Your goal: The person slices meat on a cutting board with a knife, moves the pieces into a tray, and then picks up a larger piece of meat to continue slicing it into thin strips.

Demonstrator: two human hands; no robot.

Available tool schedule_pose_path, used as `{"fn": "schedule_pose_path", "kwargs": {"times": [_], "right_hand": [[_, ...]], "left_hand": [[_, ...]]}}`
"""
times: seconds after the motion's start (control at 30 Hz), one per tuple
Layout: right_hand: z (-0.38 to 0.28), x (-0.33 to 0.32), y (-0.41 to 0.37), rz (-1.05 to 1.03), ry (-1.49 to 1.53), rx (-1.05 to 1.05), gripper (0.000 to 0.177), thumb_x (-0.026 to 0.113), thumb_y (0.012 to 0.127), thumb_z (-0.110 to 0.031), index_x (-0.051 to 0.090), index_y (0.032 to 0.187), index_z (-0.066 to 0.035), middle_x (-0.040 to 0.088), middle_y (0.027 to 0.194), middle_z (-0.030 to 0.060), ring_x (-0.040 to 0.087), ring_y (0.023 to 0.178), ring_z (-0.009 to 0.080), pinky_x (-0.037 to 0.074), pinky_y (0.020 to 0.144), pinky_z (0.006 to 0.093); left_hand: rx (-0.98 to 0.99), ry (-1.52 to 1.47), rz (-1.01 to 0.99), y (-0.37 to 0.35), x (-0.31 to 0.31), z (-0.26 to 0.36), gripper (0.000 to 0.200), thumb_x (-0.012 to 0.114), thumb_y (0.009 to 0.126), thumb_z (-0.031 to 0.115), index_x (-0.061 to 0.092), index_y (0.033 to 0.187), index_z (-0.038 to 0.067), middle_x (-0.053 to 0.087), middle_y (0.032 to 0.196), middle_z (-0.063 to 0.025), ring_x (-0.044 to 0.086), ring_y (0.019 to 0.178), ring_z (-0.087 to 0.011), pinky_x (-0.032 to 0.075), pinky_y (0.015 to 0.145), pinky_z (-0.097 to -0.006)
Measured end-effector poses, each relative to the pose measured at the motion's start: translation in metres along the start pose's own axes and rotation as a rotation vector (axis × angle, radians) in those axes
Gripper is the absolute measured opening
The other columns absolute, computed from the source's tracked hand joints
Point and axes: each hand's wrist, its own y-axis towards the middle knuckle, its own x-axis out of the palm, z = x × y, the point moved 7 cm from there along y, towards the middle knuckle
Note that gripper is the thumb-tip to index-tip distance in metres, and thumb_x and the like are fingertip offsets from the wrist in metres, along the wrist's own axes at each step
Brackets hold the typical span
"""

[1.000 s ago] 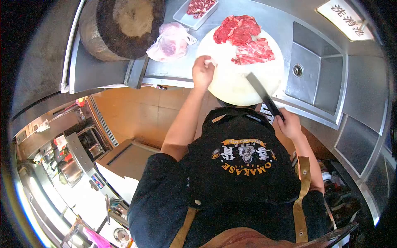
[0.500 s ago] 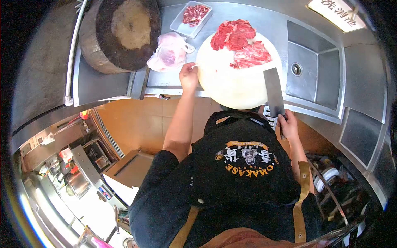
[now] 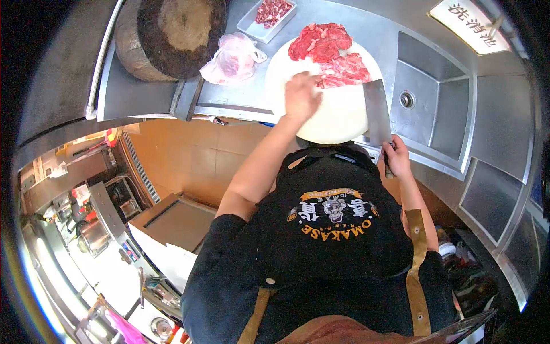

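A wide-bladed cleaver (image 3: 376, 112) is in my right hand (image 3: 397, 156), its handle wrapped by the fingers and its blade pointing away along the board's right edge. Over the round white cutting board (image 3: 338, 117), my left hand (image 3: 302, 96) has its fingers stretched forward, slightly blurred. Its fingertips are right beside the raw red meat. One darker piece of meat (image 3: 321, 43) lies at the far side of the board, and a paler, fat-streaked portion (image 3: 345, 70) lies just nearer.
Left of the board, a plastic bag of meat (image 3: 234, 60) sits on the steel counter (image 3: 226, 102). Behind it is a white tray (image 3: 255, 26) with cut meat (image 3: 271, 12). A thick round wooden block (image 3: 183, 26) stands far left; a steel sink (image 3: 415, 117) lies right.
My left hand has left the board's left edge and moved right, over the board toward the meat, its fingers opening. My right hand still holds the cleaver in nearly the same place.
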Motion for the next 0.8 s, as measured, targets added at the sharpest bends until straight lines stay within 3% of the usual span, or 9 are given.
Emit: {"fn": "schedule_pose_path", "kwargs": {"times": [0.03, 0.2, 0.3, 0.43, 0.47, 0.57, 0.6, 0.7, 0.8], "right_hand": [[0.002, -0.006, 0.006, -0.008, 0.008, 0.008, 0.012, 0.06, 0.103, -0.01, 0.061, 0.113, -0.003, 0.062, 0.076, 0.002, 0.058, 0.062, 0.0114, 0.048, 0.057, 0.0286], [0.018, -0.029, 0.027, -0.104, -0.004, -0.005, 0.015, 0.061, 0.102, -0.01, 0.063, 0.116, -0.003, 0.063, 0.077, 0.0026, 0.059, 0.063, 0.0122, 0.048, 0.058, 0.0293], [0.022, -0.04, 0.03, -0.175, 0.031, -0.028, 0.015, 0.061, 0.101, -0.008, 0.063, 0.114, -0.002, 0.063, 0.077, 0.0026, 0.058, 0.063, 0.0123, 0.048, 0.059, 0.029], [0.02, -0.053, 0.028, -0.273, 0.045, -0.032, 0.021, 0.062, 0.1, -0.009, 0.063, 0.119, -0.001, 0.064, 0.079, 0.0037, 0.059, 0.064, 0.0125, 0.049, 0.061, 0.0298], [0.016, -0.057, 0.025, -0.278, 0.008, -0.045, 0.023, 0.061, 0.1, -0.009, 0.063, 0.121, 0.0, 0.064, 0.08, 0.0039, 0.059, 0.064, 0.0126, 0.049, 0.062, 0.0303], [-0.002, -0.063, 0.02, -0.33, -0.131, -0.064, 0.021, 0.063, 0.099, -0.01, 0.063, 0.119, -0.003, 0.065, 0.082, 0.0044, 0.06, 0.068, 0.0134, 0.05, 0.064, 0.0306], [-0.012, -0.065, 0.02, -0.358, -0.216, -0.067, 0.026, 0.064, 0.098, -0.011, 0.063, 0.122, -0.003, 0.068, 0.086, 0.008, 0.064, 0.07, 0.0166, 0.052, 0.067, 0.0332], [-0.028, -0.056, 0.026, -0.44, -0.492, -0.206, 0.037, 0.068, 0.096, -0.02, 0.064, 0.129, -0.003, 0.074, 0.104, 0.0198, 0.073, 0.091, 0.0332, 0.056, 0.082, 0.0425], [-0.056, -0.04, 0.033, -0.52, -0.698, -0.368, 0.045, 0.067, 0.095, -0.027, 0.063, 0.135, -0.005, 0.072, 0.116, 0.0246, 0.07, 0.107, 0.0402, 0.055, 0.09, 0.0461]], "left_hand": [[0.061, -0.053, -0.106, 0.008, 0.015, 0.023, 0.05, 0.082, 0.077, 0.022, 0.068, 0.124, 0.011, 0.06, 0.14, -0.0173, 0.054, 0.131, -0.0373, 0.043, 0.108, -0.053], [0.285, 0.283, -0.222, 0.045, 0.09, 0.045, 0.024, 0.056, 0.093, 0.015, 0.068, 0.11, 0.005, 0.063, 0.116, -0.0137, 0.066, 0.107, -0.0325, 0.051, 0.098, -0.0488], [0.182, 0.332, -0.439, 0.064, 0.103, 0.04, 0.022, 0.055, 0.092, 0.012, 0.069, 0.107, 0.005, 0.062, 0.117, -0.0156, 0.069, 0.102, -0.0343, 0.054, 0.093, -0.0502], [0.141, 0.04, -0.415, 0.096, 0.069, 0.043, 0.038, 0.077, 0.08, 0.028, 0.072, 0.109, 0.004, 0.07, 0.113, -0.0196, 0.072, 0.096, -0.0332, 0.059, 0.081, -0.0461], [-0.195, -0.062, -0.591, 0.1, 0.063, 0.029, 0.049, 0.082, 0.078, 0.036, 0.073, 0.114, 0.004, 0.073, 0.11, -0.0203, 0.073, 0.094, -0.0289, 0.059, 0.08, -0.0416], [-0.622, -0.3, -0.647, 0.093, 0.015, 0.034, 0.051, 0.08, 0.081, 0.037, 0.073, 0.118, 0.003, 0.074, 0.109, -0.0176, 0.073, 0.097, -0.0228, 0.059, 0.083, -0.0393], [-0.713, -0.347, -0.632, 0.085, 0.002, 0.037, 0.048, 0.077, 0.088, 0.031, 0.069, 0.123, 0.0, 0.073, 0.112, -0.0145, 0.072, 0.101, -0.0208, 0.06, 0.087, -0.0381], [-0.847, -1.205, -0.352, 0.05, -0.005, 0.023, 0.031, 0.073, 0.093, 0.014, 0.07, 0.119, -0.002, 0.076, 0.108, -0.0138, 0.075, 0.093, -0.0218, 0.063, 0.085, -0.0378], [-0.927, -1.391, -0.225, 0.021, -0.025, 0.004, 0.031, 0.068, 0.096, 0.006, 0.063, 0.125, -0.005, 0.074, 0.116, -0.016, 0.075, 0.101, -0.0253, 0.063, 0.092, -0.0412]]}}
